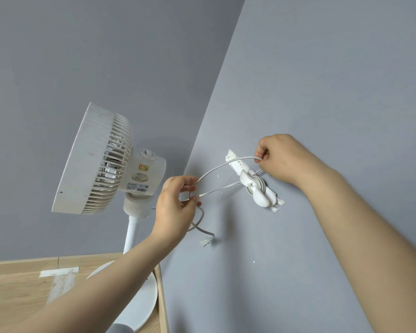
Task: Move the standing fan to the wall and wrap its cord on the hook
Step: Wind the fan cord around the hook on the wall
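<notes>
The right hand (282, 156) is up at the wall (334, 92). Its fingers are curled, and thumb and forefinger pinch the cord (216, 167) just above the hook (256, 188). The left hand (175, 203) is lower and to the left, with its fingers curled round the other end of the same loop. Two slack, bowed strands run between the hands. A further stretch of cord drops below the left hand and ends near a scrap (205, 242) stuck on the wall. I cannot tell whether that end is the plug.

The hook is white and sits on the right wall, on a torn white backing. A few turns of cord lie round its stem, close behind the right hand's fingers.

Left of the hook, in the corner, the fan (99, 159) stands upright with its head facing left. Its round base rests on the wood floor (22, 292), close to the foot of the right wall. A strip of tape (58, 271) lies on the floor to the left of the base.

The move to the wall looks done, since the fan stands beside the hook. The wrapping looks partly done: some turns are on, but the loop between the hands and the tail below the left hand are not yet wound. Both need to go round the hook before the hands can let go.
</notes>
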